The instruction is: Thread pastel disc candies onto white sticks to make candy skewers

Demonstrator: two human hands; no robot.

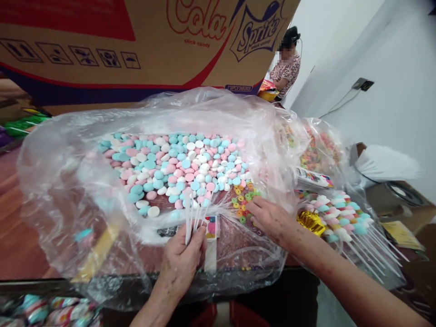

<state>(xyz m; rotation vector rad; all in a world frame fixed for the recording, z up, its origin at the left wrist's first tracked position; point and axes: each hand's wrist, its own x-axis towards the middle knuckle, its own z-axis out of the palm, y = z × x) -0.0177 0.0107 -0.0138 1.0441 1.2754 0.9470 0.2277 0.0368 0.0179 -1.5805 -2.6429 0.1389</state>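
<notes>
A wide clear plastic bag [61, 181] lies open in front of me, heaped with pink, blue and white marshmallow candies [177, 168]. My left hand [182, 261] is closed around a bundle of thin white sticks [192, 213] that point up over the candy. My right hand [270, 218] reaches into the bag's right side, fingertips touching a small cluster of coloured ring candies [243, 200]. A small printed label [211, 227] lies between the two hands.
A big Cola/Sprite cardboard carton [143, 41] stands behind the bag. At the right lie finished candy skewers [344, 213] in plastic, a gold foil piece [310, 221] and a bag of ring candies [316, 150]. Another person [288, 63] sits in the background.
</notes>
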